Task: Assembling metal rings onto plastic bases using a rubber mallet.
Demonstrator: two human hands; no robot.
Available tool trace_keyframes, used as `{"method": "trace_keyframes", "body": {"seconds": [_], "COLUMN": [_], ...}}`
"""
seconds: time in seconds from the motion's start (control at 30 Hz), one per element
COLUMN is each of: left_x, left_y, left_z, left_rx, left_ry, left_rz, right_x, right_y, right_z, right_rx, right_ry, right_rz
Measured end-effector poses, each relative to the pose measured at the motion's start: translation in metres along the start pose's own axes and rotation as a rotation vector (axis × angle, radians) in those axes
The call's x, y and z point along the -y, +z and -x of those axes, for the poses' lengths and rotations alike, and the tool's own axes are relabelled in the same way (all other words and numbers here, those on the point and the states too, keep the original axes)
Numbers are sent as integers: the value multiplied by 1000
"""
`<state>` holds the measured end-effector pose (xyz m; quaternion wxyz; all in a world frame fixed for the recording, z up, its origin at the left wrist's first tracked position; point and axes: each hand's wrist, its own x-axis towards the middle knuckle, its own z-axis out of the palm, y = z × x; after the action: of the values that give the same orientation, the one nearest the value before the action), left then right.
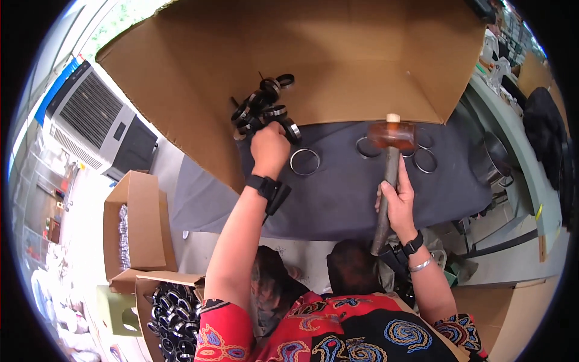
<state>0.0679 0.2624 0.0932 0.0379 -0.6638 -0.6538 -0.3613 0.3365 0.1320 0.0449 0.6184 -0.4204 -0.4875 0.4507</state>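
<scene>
My left hand (269, 148) reaches into a small pile of black rings with shiny metal bands (256, 107), at the left inside the big cardboard box. Its fingers are curled against the nearest rings, and the fingertips are partly hidden. A banded black ring (292, 131) sits right beside the knuckles. My right hand (398, 202) grips the grey handle of a mallet (392, 136), whose amber-brown head points away from me. Thin metal rings lie flat on the dark cloth: one ring (304, 161) between my hands, another ring (426, 160) just right of the mallet, others partly behind its head.
The big cardboard box (356, 66) stands on its side at the back of the cloth-covered table (338, 205). At lower left, an open carton (175, 317) is full of black rings. Another carton (145, 223) and an air cooler (96, 114) stand left, a metal pot (491, 158) right.
</scene>
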Motion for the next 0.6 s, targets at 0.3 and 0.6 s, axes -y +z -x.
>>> {"method": "trace_keyframes", "body": {"seconds": [0.3, 0.6], "left_x": [12, -44], "left_y": [29, -37], "left_z": [-29, -3], "left_rx": [97, -38], "left_ry": [469, 793], "left_rz": [-377, -257], "right_x": [2, 1], "right_y": [1, 1], "right_z": [0, 3], "right_rx": [4, 3], "right_ry": [-7, -28], "right_rz": [-5, 16]}}
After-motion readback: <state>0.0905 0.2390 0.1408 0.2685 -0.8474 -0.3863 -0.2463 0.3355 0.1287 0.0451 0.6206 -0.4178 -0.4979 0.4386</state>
